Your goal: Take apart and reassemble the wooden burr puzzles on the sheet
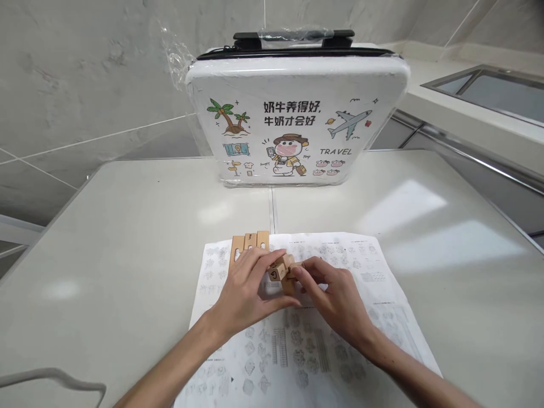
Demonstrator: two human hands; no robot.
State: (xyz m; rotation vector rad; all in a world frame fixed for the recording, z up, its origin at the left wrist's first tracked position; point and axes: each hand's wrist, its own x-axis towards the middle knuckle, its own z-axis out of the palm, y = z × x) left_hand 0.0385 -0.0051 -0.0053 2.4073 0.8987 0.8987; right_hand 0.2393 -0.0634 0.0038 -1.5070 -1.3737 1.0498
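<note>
My left hand and my right hand meet over a printed instruction sheet, both closed around a small cluster of interlocked wooden puzzle blocks. One block in the cluster shows a dark marking on its near face. The fingers of both hands pinch the cluster from either side, just above the paper. Behind my left hand, several notched wooden bars lie side by side at the sheet's far left corner.
A white suitcase with cartoon travel drawings, wrapped in clear film, stands upright at the table's far side. A counter with a recessed sink lies at the right. A curved grey rail shows at the bottom left.
</note>
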